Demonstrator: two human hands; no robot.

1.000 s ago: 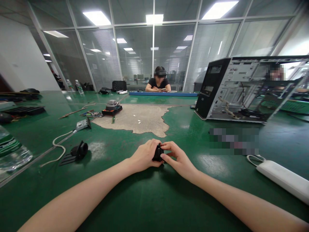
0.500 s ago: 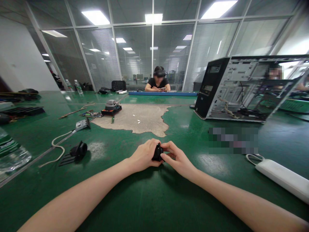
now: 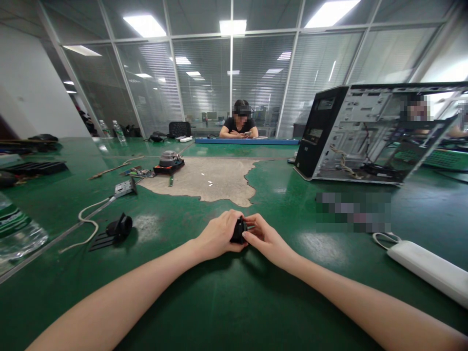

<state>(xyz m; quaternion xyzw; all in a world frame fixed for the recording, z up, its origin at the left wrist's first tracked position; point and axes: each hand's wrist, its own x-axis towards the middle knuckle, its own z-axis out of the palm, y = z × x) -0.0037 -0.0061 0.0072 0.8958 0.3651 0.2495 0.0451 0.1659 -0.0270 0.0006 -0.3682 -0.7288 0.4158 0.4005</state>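
A small black plastic part is held between my hands, low over the green tabletop. My left hand wraps round its left side, with the fingers closed on it. From the right, my right hand pinches the part's near edge between thumb and fingers. Much of the part is hidden by the fingers, so its exact kind does not show. To the left lies a black plastic piece with a round collar and flat prongs.
An open computer case stands at the right, above a white power strip. Left are a water bottle, a metal bracket with cable and a heatsink fan. A person sits across the table.
My right thumb and fingers have shifted slightly on the black part. My left hand and its grip stay as they were.
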